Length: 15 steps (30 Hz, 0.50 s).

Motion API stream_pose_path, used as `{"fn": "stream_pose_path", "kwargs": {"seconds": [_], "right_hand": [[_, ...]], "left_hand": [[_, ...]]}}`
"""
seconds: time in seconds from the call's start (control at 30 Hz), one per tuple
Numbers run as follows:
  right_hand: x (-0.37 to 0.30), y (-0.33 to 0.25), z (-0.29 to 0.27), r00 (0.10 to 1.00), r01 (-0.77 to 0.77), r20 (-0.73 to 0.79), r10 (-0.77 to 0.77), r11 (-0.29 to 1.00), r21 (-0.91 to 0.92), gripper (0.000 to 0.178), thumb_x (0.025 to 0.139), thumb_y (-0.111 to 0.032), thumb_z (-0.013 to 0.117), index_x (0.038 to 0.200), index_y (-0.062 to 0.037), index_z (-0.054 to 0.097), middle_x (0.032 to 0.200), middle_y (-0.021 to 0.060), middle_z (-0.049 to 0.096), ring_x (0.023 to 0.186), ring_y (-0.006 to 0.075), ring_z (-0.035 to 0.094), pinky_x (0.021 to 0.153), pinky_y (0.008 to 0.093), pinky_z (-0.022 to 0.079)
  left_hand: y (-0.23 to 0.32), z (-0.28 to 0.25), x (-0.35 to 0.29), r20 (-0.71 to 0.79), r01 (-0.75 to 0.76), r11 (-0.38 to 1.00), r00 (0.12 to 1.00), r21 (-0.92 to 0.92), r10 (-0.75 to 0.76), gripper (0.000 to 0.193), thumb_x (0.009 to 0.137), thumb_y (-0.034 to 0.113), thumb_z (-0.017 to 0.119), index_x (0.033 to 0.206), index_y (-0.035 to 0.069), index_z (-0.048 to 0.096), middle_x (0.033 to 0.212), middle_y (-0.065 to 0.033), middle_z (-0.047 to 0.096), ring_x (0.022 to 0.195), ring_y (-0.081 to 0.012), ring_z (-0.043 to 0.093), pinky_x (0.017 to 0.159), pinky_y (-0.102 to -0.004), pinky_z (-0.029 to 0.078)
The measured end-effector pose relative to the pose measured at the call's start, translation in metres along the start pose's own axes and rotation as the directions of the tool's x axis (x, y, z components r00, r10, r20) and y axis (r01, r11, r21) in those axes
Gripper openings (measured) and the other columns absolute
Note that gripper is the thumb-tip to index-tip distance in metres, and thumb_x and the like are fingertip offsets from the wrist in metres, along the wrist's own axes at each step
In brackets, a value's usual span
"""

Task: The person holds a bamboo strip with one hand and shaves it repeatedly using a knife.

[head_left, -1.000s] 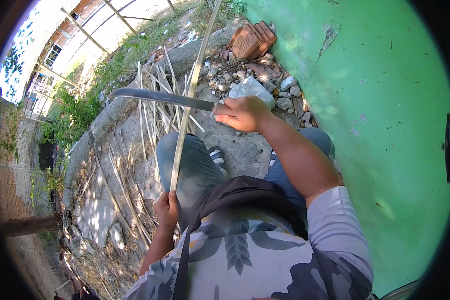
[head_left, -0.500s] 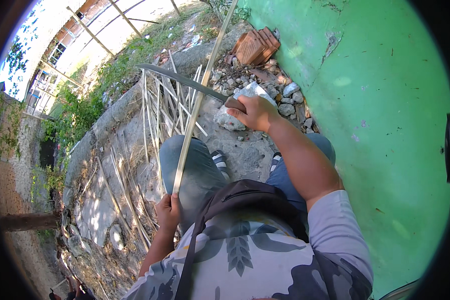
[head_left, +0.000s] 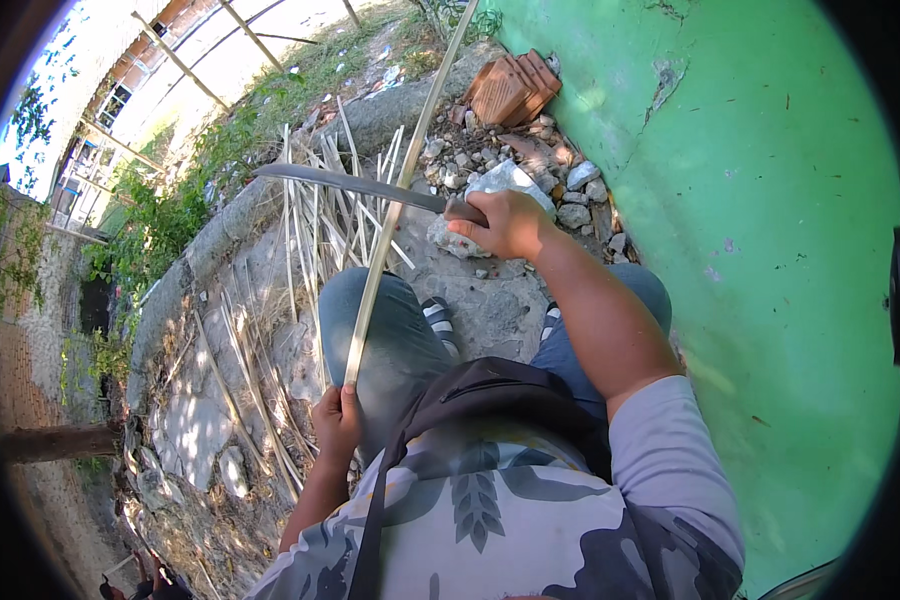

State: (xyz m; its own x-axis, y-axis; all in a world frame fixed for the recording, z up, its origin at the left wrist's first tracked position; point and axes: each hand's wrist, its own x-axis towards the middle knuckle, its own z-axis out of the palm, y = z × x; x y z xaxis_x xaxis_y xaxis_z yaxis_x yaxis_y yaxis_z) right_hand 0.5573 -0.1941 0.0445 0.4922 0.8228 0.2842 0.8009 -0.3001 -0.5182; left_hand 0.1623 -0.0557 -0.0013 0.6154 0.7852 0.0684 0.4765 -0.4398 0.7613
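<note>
My left hand (head_left: 337, 420) is closed round the near end of a long, pale bamboo strip (head_left: 372, 290). The strip slants up and away past my left knee toward the top of the view. In my right hand (head_left: 507, 225) is the brown handle of a machete (head_left: 360, 184), its long dark blade pointing left. The blade crosses the strip about midway along, near the handle end; whether it bites into the strip I cannot tell. Beyond my left knee lies a loose heap of thin bamboo strips (head_left: 315, 215).
A green wall (head_left: 760, 250) rises close on my right. Stacked clay tiles (head_left: 513, 90) and grey rubble (head_left: 575, 195) lie along its foot. More thin strips (head_left: 250, 380) rest on the stony ground at left, inside a low concrete edge (head_left: 205, 245). Green plants grow past it.
The machete has slid slightly down along the strip toward me, and its tip has swung left and lower. My left hand has stayed in place.
</note>
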Motion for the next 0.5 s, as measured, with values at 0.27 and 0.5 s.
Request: {"fn": "stream_pose_path", "kwargs": {"seconds": [0.27, 0.5], "right_hand": [[-0.004, -0.012, -0.004, 1.0, 0.006, -0.017, -0.005, 0.999, 0.034, 0.052, 0.088, -0.059, 0.064, 0.081, -0.0078, 0.061, 0.069, 0.0169, 0.066, 0.071, 0.0399, 0.067, 0.064, 0.0485, 0.052], [-0.003, -0.015, -0.009, 0.986, 0.158, 0.067, -0.152, 0.984, -0.086, 0.051, 0.087, -0.06, 0.063, 0.082, -0.0096, 0.061, 0.07, 0.0155, 0.066, 0.072, 0.0394, 0.067, 0.064, 0.049, 0.052]], "left_hand": [[-0.005, 0.0, -0.001, -0.009, -0.014, 0.999, 1.0, -0.034, 0.014, 0.042, 0.101, 0.026, 0.06, 0.067, 0.002, 0.05, 0.055, 0.002, 0.044, 0.056, -0.0057, 0.037, 0.048, -0.0291, 0.03], [-0.005, 0.0, -0.001, 0.001, 0.004, 0.999, 1.0, -0.051, -0.004, 0.041, 0.101, 0.025, 0.06, 0.068, 0.002, 0.051, 0.055, 0.0018, 0.045, 0.055, -0.0059, 0.038, 0.048, -0.0287, 0.031]]}}
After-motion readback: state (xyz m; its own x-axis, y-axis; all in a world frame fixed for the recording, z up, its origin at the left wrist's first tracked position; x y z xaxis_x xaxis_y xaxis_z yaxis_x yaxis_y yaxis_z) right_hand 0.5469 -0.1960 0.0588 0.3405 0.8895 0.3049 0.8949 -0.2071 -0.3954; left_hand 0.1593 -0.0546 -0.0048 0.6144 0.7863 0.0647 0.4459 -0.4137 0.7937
